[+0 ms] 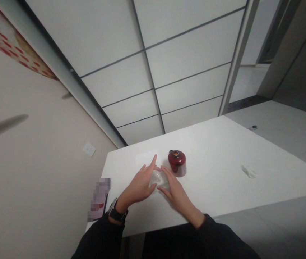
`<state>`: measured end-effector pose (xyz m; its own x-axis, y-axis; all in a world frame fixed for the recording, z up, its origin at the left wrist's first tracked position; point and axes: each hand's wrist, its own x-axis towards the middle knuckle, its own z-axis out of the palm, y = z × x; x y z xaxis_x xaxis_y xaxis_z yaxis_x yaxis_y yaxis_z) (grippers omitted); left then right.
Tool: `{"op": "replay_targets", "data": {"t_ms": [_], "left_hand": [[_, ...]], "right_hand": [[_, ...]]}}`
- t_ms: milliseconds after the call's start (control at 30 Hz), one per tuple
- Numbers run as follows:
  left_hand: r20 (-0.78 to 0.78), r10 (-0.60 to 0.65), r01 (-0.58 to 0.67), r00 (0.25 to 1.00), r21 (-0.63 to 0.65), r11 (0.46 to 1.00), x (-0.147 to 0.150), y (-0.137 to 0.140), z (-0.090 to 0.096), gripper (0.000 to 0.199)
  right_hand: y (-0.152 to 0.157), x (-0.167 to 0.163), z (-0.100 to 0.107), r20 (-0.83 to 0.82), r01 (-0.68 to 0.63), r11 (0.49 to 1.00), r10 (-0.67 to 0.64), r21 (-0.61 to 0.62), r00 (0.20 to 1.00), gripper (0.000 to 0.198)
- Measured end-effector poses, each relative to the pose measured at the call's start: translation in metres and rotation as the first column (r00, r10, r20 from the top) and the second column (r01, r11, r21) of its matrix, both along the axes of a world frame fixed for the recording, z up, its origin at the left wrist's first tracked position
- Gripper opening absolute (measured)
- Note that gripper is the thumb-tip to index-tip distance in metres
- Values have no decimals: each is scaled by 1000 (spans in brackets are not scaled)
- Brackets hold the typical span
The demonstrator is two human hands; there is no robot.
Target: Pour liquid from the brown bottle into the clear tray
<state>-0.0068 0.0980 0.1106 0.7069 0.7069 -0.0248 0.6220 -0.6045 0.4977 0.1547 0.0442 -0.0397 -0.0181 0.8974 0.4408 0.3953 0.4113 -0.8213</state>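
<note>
Between my two hands, low over the white table (212,154), is a clear, shiny plastic item (158,178); its exact kind does not show. My left hand (141,182) curves round its left side, with the index finger pointing up and away. On the right side my right hand (176,190) cups it, thumb near the front and fingertips at the back. Just beyond my right fingertips stands a dark red, rounded container (177,163) with an opening on top, upright and apart from the hands. A white sheet (145,157) lies behind my left hand.
A crumpled whitish piece (249,171) lies on the table's right part. At the left edge rests a flat thing with a blurred surface (99,199). A wall with a socket (89,149) borders the left side; a panelled partition (193,75) rises behind the table.
</note>
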Motion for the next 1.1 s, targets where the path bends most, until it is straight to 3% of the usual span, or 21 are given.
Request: {"op": "replay_targets", "data": {"t_ms": [100, 267, 400, 533, 700, 833, 933, 1000, 1100], "left_hand": [[-41, 60, -57, 997, 61, 996, 2, -1, 3, 106], [-97, -122, 126, 988, 36, 991, 5, -2, 8, 108], [-150, 46, -24, 988, 145, 989, 8, -1, 8, 106], [-89, -88, 93, 992, 56, 994, 8, 4, 8, 104], [-87, 98, -90, 991, 95, 991, 6, 6, 7, 96], [-1, -41, 41, 999, 15, 999, 6, 3, 9, 101], [-44, 70, -66, 997, 77, 995, 8, 0, 9, 105], [-113, 167, -151, 979, 139, 979, 11, -1, 7, 97], [-123, 119, -102, 985, 134, 986, 11, -3, 4, 86]], "right_hand": [[0, 0, 0, -3, 8, 1000, -8, -12, 1000, 74], [0, 1, -1, 2, -18, 1000, 18, -19, 1000, 77], [-1, 2, -2, 2, -14, 1000, 14, -14, 1000, 74], [-1, 1, 0, -9, -9, 1000, 9, -29, 1000, 77], [-1, 0, 2, -24, 7, 999, -8, -40, 1000, 77], [-1, 1, 3, -45, -9, 999, 7, -41, 999, 80], [-2, 1, 4, -44, -7, 998, 4, -57, 999, 79], [-2, 1, 4, -44, -5, 998, 2, -61, 999, 77], [-2, 1, 4, -54, -2, 999, -1, -54, 999, 77]]}}
